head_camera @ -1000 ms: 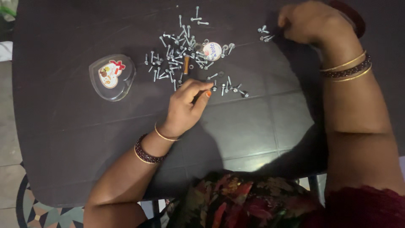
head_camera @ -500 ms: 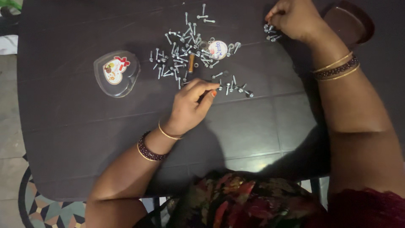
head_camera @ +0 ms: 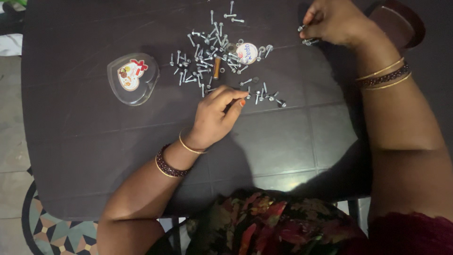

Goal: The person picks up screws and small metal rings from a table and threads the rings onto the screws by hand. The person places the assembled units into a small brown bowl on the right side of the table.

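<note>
Many small silver screws (head_camera: 207,59) lie scattered mid-surface; since a second ago my left hand (head_camera: 214,115) has barely moved, fingers pinched at the pile's near edge, while my right hand (head_camera: 337,21) lifted a screw (head_camera: 302,28) off its small cluster. Beside them, a clear heart-shaped container (head_camera: 133,78) sits closed on the dark surface (head_camera: 283,141).
</note>
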